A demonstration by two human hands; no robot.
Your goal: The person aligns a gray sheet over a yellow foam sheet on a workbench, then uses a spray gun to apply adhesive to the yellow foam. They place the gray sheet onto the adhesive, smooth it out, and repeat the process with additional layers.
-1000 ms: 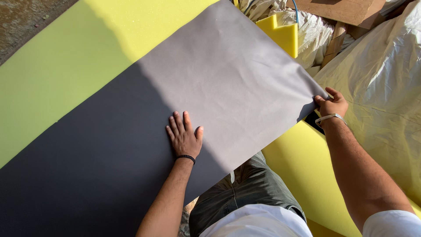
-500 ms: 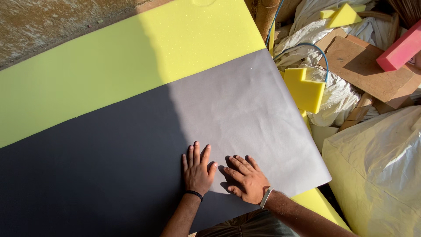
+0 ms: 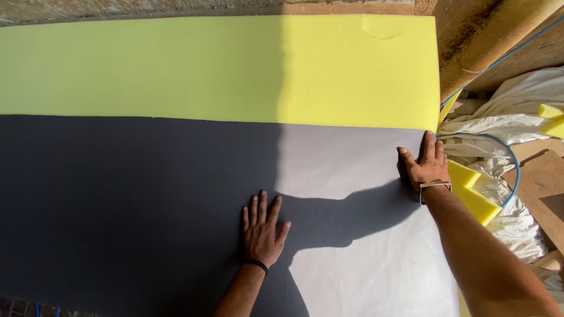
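I see both hands on the grey sheet (image 3: 352, 176), which lies flat over the yellow foam slab (image 3: 235, 64). The sheet covers the near part of the slab; a wide strip of bare foam shows along the far side. The sheet's far edge runs straight along that strip.

Left hand (image 3: 262, 232): palm down, fingers spread, pressed flat on the sheet near its middle, black band at the wrist. Not gripping anything, just bearing on the surface.

Right hand (image 3: 427, 166): at the sheet's right edge near the far corner, fingers extended and lying flat, light bracelet on the wrist. It rests over the edge; I can't tell whether the fingertips curl around the edge or only press on top. No closed fist visible.

Lighting: left portion of sheet and foam in shade, right portion in direct sun; the arms' shadow falls across the sheet between the hands.

To the right of the slab: yellow foam offcuts (image 3: 474, 194) just beside the right wrist, another offcut (image 3: 552, 117) further right, white plastic sacking (image 3: 517, 117) beneath them, a thin blue cord (image 3: 511, 158) looping over it, and a brown board (image 3: 546, 182) at the right edge.
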